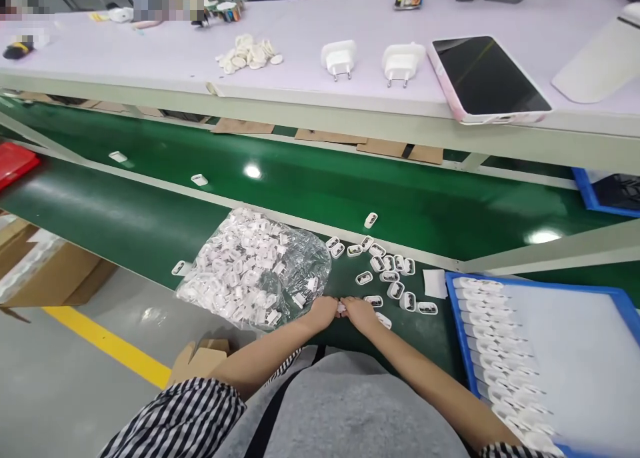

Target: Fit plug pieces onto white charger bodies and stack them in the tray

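Observation:
My left hand [324, 309] and my right hand [359, 311] meet at the near edge of the green belt [125, 211], fingers curled together around a small white part [341, 307] between them. Left of my hands lies a clear plastic bag [253, 268] full of small white parts. Several loose white parts [387, 271] are scattered on the belt just beyond my right hand. A blue tray [545, 351] at the right holds a white sheet with a row of white parts along its left side.
The raised white shelf [165, 58] carries a pile of small white pieces [249, 53], two white plug adapters [339, 58], [401, 63] and a tablet [487, 78]. Single parts lie farther along the belt [199, 179]. Cardboard boxes [47, 271] stand on the floor at left.

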Demonstrator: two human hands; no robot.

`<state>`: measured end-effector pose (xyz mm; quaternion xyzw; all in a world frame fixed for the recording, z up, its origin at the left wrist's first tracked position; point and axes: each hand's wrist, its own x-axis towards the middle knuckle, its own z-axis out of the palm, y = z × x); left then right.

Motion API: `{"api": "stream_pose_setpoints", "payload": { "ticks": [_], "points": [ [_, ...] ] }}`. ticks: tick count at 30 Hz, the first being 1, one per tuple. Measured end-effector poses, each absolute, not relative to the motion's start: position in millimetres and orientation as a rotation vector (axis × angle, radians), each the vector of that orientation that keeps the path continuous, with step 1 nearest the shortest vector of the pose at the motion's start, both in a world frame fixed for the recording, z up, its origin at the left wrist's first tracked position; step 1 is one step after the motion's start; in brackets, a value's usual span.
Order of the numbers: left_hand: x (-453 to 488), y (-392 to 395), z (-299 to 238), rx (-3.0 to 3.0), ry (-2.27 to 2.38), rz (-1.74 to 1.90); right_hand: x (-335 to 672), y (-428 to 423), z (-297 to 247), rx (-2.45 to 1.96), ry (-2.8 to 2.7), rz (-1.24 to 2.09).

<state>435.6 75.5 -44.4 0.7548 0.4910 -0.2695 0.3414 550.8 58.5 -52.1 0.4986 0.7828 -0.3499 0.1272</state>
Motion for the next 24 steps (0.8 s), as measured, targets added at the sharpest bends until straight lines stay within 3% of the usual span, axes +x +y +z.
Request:
{"api": "stream_pose_setpoints", "payload": {
  "ticks": [7,12,18,24],
  "points": [
    [430.7,69.2,-41.9,2.024,1.246,-0.617,553.4,64.1,-31.4,1.529,2.269,-1.053],
    [421.1,66.4,-59.5,1.892,1.279,-0.277,617.1,39.4,-12.6,2.208,1.94,-1.068],
    [444.6,78.3,-68.9,1.841,1.269,-0.184,636.0,-21.0,-38.7,2.292,1.517,-1.547],
    [462.3,65.8,-68.0,1.885,1.054,-0.239,603.8,-30.9,-66.2,2.492,1.649,-1.529]
  ]
}}
